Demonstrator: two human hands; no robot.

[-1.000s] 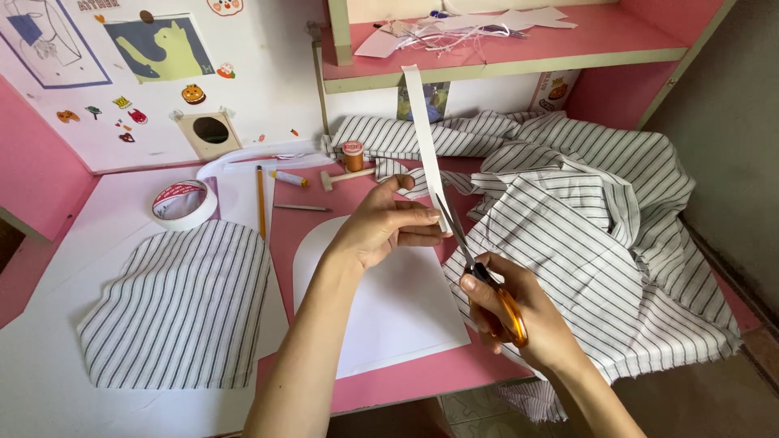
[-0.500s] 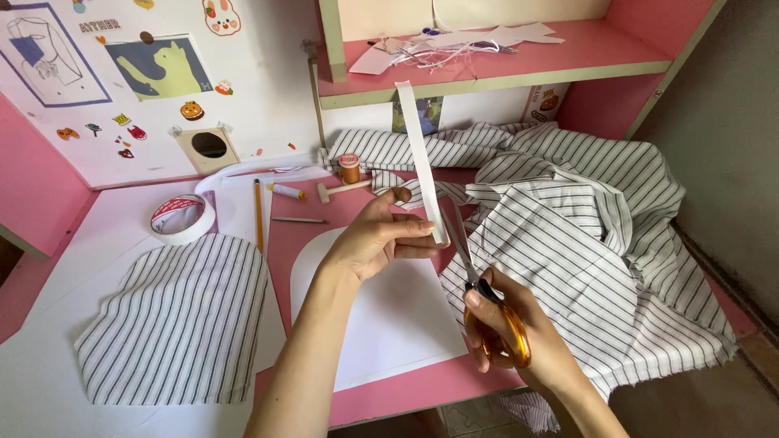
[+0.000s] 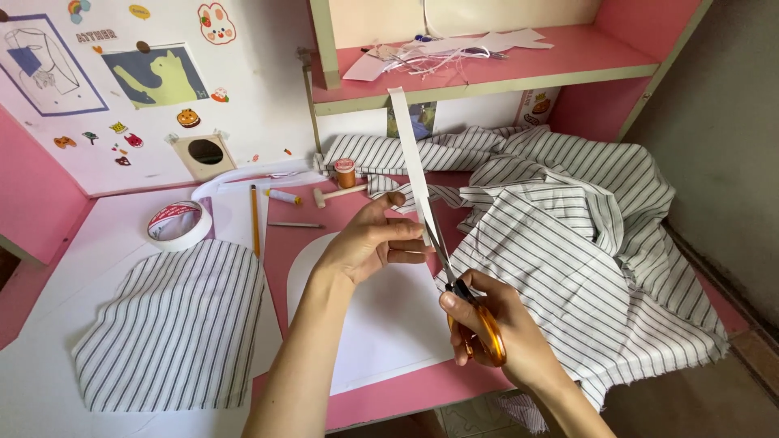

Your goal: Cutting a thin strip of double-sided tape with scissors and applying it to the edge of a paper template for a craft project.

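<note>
- Two bare hands work above the front edge of the pink desk top (image 3: 406, 389); both are closed on something.
- Left hand (image 3: 369, 243): fingers pinched on the lower end of a long, narrow white paper strip (image 3: 408, 150), which stands nearly upright and leans slightly toward the back shelf.
- Right hand (image 3: 495, 332): fingers closed through the orange loops of a pair of steel-bladed scissors (image 3: 462, 300); the blades point up and meet the strip just beside the left fingertips.
- Handling, as a judgement: the strip looks light and thin, stiff enough to stand when held low, yet likely to bend or tear. Hold it close to the blades, as it is held here.
- Under the hands, at the front edge, lies a white paper sheet with a rounded top (image 3: 365, 324).
- Toward the left front corner lies a cut piece of black-and-white striped cloth (image 3: 174, 324) of similar rounded shape, flat on white paper.
- Along the right edge, a large heap of striped fabric (image 3: 584, 243) hangs over the front.
- Near the back edge: a roll of white tape (image 3: 178, 223), a yellow pencil (image 3: 254, 219), a small wooden mallet (image 3: 337, 195), an orange thread spool (image 3: 345, 172).
- Room: a white back wall (image 3: 243, 81) with stickers and drawings; a pink shelf (image 3: 584, 53) with paper scraps above the back right corner.
</note>
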